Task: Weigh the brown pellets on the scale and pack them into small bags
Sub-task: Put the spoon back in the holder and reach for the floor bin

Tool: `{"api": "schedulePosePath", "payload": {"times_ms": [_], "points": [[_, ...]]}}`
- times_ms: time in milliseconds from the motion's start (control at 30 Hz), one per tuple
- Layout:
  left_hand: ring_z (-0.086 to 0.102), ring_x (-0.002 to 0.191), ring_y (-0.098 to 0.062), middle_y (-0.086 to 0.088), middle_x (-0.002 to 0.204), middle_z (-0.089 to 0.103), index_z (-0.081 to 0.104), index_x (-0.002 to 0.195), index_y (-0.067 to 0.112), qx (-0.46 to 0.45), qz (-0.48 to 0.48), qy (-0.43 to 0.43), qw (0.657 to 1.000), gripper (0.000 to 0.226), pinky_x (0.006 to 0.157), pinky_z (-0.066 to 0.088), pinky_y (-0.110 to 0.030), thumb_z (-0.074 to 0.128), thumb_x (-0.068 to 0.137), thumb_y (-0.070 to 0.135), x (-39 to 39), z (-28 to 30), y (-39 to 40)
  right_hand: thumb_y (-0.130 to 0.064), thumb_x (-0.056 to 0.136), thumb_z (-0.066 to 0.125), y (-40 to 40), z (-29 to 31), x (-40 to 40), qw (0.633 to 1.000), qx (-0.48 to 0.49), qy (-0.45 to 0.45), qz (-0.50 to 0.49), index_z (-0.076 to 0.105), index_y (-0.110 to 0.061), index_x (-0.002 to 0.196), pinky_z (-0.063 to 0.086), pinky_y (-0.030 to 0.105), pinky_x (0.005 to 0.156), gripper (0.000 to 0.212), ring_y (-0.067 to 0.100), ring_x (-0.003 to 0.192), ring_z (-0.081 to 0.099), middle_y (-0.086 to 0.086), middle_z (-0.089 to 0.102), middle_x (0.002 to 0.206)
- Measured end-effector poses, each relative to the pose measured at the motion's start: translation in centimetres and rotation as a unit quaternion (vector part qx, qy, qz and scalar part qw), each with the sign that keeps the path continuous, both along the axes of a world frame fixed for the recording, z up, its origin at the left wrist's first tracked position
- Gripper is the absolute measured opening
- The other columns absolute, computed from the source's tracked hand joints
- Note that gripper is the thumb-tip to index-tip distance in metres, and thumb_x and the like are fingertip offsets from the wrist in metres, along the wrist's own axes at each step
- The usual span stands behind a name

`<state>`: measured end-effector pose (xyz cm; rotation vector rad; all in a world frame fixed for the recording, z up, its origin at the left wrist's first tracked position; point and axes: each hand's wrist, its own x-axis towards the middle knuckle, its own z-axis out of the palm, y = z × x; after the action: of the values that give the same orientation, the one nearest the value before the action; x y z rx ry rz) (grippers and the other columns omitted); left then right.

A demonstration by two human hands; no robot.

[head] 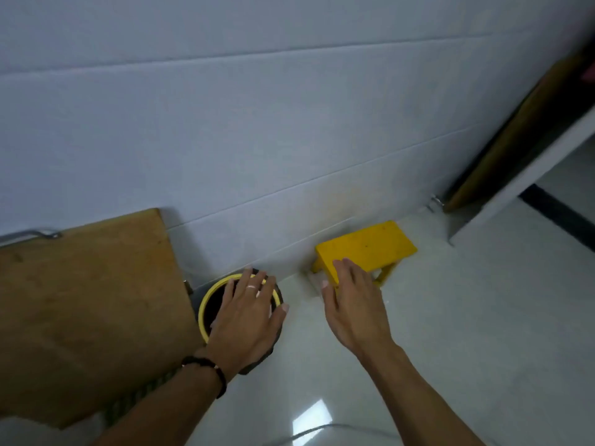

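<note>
Over a glossy white floor, the left hand spreads flat above a yellow-rimmed dark container beside a wooden board, while the right hand, fingers relaxed, reaches toward a yellow stool against the far tiled wall.

Pale tiled wall, glossy white floor, a small yellow stool.

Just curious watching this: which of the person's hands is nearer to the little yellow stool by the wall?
The right hand. Its straight fingers reach the near edge of the yellow stool. The left hand is off to the stool's left, spread over the yellow-rimmed container.
</note>
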<state>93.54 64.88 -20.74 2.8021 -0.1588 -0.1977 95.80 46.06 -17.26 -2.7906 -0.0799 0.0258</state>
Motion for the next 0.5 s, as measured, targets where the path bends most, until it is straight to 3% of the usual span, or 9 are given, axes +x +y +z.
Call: {"api": "schedulePosePath", "payload": {"times_ms": [100, 167, 267, 400, 500], "points": [[0.045, 0.133, -0.035, -0.012, 0.135, 0.057, 0.058, 0.129, 0.010, 0.029, -0.089, -0.044, 0.995, 0.070, 0.102, 0.040, -0.056, 0.015, 0.098, 0.056, -1.9, 6.0, -2.6, -0.040, 0.093, 0.037, -2.7, 7.0, -4.8, 0.995, -0.044, -0.066, -0.061, 0.054, -0.009, 0.132, 0.043, 0.049, 0.100, 0.053, 0.035, 0.128, 0.049, 0.016, 0.051, 0.141], [0.045, 0.133, -0.037, -0.013, 0.136, 0.056, 0.057, 0.131, 0.010, 0.023, -0.141, -0.071, 0.987, 0.064, 0.101, 0.040, -0.058, 0.024, 0.096, 0.054, -3.6, 10.1, -4.9, -0.042, 0.093, 0.034, -4.8, 11.4, -8.5, 0.988, -0.073, -0.093, -0.104, 0.054, -0.011, 0.133, 0.043, 0.050, 0.100, 0.055, 0.033, 0.129, 0.049, 0.015, 0.049, 0.143], [0.046, 0.132, -0.038, -0.014, 0.135, 0.056, 0.057, 0.131, 0.009, 0.009, -0.204, -0.106, 0.973, 0.069, 0.100, 0.040, -0.061, 0.020, 0.097, 0.056, -6.4, 15.6, -8.6, -0.044, 0.095, 0.029, -7.9, 17.4, -14.3, 0.976, -0.108, -0.101, -0.161, 0.049, -0.013, 0.137, 0.040, 0.050, 0.104, 0.056, 0.032, 0.133, 0.045, 0.013, 0.045, 0.147], [0.028, 0.143, -0.035, -0.013, 0.146, 0.046, 0.048, 0.140, 0.010, -0.024, -0.285, -0.120, 0.951, 0.075, 0.113, 0.022, -0.057, 0.016, 0.092, 0.059, -11.1, 21.8, -14.8, -0.049, 0.094, 0.013, -12.5, 24.1, -21.7, 0.961, -0.128, -0.092, -0.225, 0.039, -0.016, 0.145, 0.030, 0.049, 0.112, 0.066, 0.030, 0.141, 0.033, 0.011, 0.034, 0.154], [0.012, 0.149, -0.028, -0.008, 0.156, 0.031, 0.033, 0.149, 0.014, -0.042, -0.350, -0.147, 0.924, 0.092, 0.118, 0.007, -0.051, -0.006, 0.086, 0.068, -15.0, 25.7, -20.5, -0.049, 0.100, 0.017, -16.7, 27.9, -27.3, 0.948, -0.138, -0.084, -0.274, 0.024, -0.021, 0.152, 0.015, 0.045, 0.118, 0.059, 0.026, 0.148, 0.016, 0.005, 0.016, 0.161]]}}
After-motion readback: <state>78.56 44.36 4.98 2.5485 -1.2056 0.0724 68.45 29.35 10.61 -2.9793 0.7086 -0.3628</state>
